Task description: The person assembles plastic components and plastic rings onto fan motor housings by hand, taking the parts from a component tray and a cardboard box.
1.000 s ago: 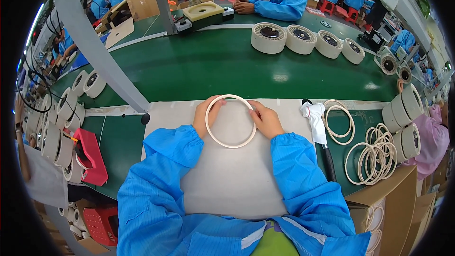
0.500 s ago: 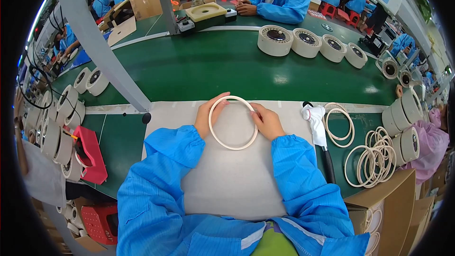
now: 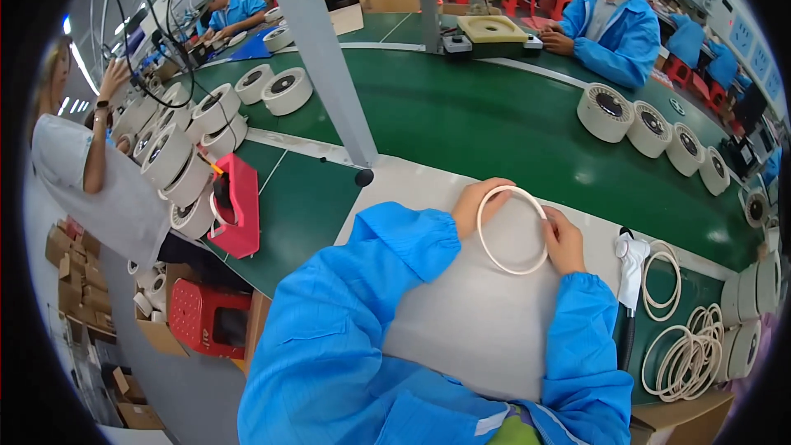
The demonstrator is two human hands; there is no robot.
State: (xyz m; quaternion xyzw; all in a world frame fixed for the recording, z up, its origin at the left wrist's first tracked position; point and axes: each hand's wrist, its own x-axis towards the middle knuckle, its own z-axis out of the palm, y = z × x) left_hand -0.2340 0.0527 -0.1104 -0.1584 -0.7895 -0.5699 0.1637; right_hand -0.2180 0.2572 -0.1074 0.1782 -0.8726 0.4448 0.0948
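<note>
A slim cream ring (image 3: pixel 517 272) is held up over the pale grey work mat (image 3: pixel 461 321), tilted so its round opening faces me. My left hand (image 3: pixel 475 208) is closed on its upper left side, fingers partly hidden behind the rim. On the opposite side my right hand (image 3: pixel 564 241) pinches the rim between thumb and fingers. To the right of the mat lies a white-headed hand tool (image 3: pixel 632 257) with a dark hose. Beyond it are a few loose cream rings (image 3: pixel 677 280) and a heap of several more (image 3: pixel 690 363).
A green conveyor (image 3: pixel 461 124) crosses ahead, carrying round white fan-like units (image 3: pixel 606 113). A grey post (image 3: pixel 325 66) rises at the mat's far left corner. Left are a pink-red bin (image 3: pixel 243 206), stacked white units (image 3: pixel 169 152) and a standing person (image 3: pixel 95 173). Across the belt sits a co-worker (image 3: pixel 618 33).
My view has swung to the left, so the surroundings sit farther right in the picture. Both hands keep their hold on the ring. The standing person at left shows more fully.
</note>
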